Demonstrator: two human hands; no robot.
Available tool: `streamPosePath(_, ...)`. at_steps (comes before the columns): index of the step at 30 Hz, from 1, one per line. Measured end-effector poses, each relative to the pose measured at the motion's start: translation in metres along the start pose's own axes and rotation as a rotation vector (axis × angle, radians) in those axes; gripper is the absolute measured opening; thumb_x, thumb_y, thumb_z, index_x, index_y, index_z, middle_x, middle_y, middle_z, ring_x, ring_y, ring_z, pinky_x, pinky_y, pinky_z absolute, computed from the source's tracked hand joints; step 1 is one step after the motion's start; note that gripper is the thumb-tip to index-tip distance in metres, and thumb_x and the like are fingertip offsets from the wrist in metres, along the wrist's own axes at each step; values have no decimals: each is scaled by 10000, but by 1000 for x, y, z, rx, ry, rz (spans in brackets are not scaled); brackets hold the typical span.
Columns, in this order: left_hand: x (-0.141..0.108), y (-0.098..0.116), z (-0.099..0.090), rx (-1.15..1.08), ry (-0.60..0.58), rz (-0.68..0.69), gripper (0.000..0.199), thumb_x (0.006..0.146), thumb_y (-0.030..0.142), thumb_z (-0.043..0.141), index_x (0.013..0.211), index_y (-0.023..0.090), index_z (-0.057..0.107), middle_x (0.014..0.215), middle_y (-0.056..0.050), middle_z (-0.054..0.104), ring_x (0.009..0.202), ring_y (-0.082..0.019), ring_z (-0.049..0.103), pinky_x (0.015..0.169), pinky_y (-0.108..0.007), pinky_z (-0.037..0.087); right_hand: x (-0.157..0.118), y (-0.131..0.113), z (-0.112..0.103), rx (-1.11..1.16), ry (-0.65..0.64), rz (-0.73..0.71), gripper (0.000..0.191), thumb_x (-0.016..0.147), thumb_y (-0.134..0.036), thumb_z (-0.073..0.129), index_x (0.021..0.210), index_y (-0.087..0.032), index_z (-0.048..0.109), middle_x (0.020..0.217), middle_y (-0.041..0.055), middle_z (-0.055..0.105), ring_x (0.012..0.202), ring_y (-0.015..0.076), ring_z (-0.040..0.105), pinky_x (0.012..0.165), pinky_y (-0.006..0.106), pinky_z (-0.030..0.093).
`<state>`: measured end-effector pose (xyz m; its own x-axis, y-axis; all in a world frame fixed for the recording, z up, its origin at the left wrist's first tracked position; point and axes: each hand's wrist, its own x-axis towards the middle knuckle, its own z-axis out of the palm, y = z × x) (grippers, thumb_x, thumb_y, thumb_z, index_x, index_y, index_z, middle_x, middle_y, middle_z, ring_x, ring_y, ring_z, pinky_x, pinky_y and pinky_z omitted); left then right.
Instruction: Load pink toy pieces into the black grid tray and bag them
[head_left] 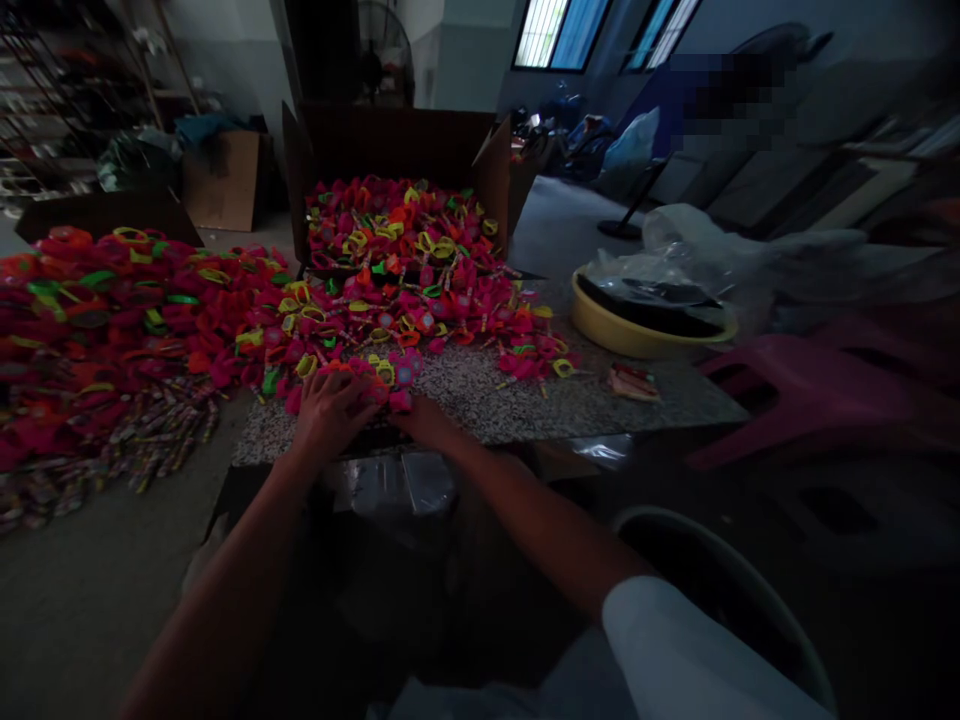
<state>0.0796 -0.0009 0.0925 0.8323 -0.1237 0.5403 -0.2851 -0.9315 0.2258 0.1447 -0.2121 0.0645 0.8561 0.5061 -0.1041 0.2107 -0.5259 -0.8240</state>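
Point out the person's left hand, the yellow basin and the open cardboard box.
Left hand (330, 402): head view, on the back of the hand.
Yellow basin (637, 338): head view, on its near outer wall.
Open cardboard box (397, 138): head view, on its inner back wall.

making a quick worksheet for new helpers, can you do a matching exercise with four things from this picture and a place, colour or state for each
1. left hand
2. basin
3. cardboard box
4. stool

A. pink, to the right of the speckled tabletop
B. touching bright plastic pieces near the tabletop's front edge
C. yellow, with clear plastic over it
D. standing open, with many bright pieces inside

Pairs: 1-B, 2-C, 3-D, 4-A
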Motion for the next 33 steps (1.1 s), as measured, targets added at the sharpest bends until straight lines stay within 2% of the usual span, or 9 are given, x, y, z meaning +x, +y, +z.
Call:
streamPosePath(5, -1, -1, 2, 1, 16, 3, 418, 943, 508, 742, 1320, 327, 747, 1301, -79, 692, 1250, -325, 589, 1199, -558, 388, 3, 5, 10, -92, 106, -32, 233, 975, -332, 728, 1145, -197, 812, 849, 35, 785, 843, 212, 713, 752, 261, 494)
streamPosePath(10, 0, 0, 1, -2, 35, 7, 381, 953, 508, 729, 1278, 314, 766, 1277, -78, 707, 1214, -318, 601, 1155, -547, 427, 3, 7, 14, -158, 125, -31, 260, 1009, -397, 704, 1005, -175, 839, 884, 62, 800, 881, 220, 733, 756, 257, 483)
streamPosePath(12, 0, 0, 1, -6, 32, 13, 388, 956, 504, 724, 1294, 316, 759, 1276, -78, 707, 1220, -318, 599, 1148, -541, 431, 3, 7, 15, -211, 132, -48, 279, 1023, -410, 687, 1030, -177, 839, 931, 74, 809, 899, 225, 738, 777, 264, 486)
streamPosePath(17, 0, -3, 1, -9, 14, 24, 422, 955, 492, 727, 1339, 318, 741, 1259, -85, 704, 1214, -322, 604, 1146, -549, 426, 3, 7, 18, -383, 105, -93, 304, 1034, -398, 669, 1192, -181, 812, 1073, 113, 814, 1004, 257, 741, 864, 295, 499)
streamPosePath(27, 0, 0, 0, -8, 12, -1, 397, 948, 480, 724, 1308, 316, 753, 1250, -78, 704, 1220, -324, 592, 1147, -538, 425, 1, -9, 18, -525, 57, -90, 318, 1028, -336, 660, 1281, -184, 779, 1212, 136, 789, 1128, 271, 721, 956, 320, 499)
streamPosePath(31, 0, -3, 1, -22, 37, 16, 402, 956, 492, 701, 1318, 322, 742, 1236, -68, 703, 1199, -314, 604, 1144, -523, 430, -6, -1, 4, -413, -22, -176, 292, 1009, -337, 693, 1252, -199, 779, 1154, 84, 802, 1052, 222, 729, 873, 263, 497)
streamPosePath(33, -1, -4, 1, -34, 32, 28, 410, 960, 503, 692, 1326, 323, 738, 1236, -68, 702, 1196, -312, 607, 1147, -526, 431, -9, 11, -19, -393, 66, -162, 233, 1036, -309, 631, 1163, -204, 796, 1084, 62, 807, 981, 197, 726, 840, 246, 488)
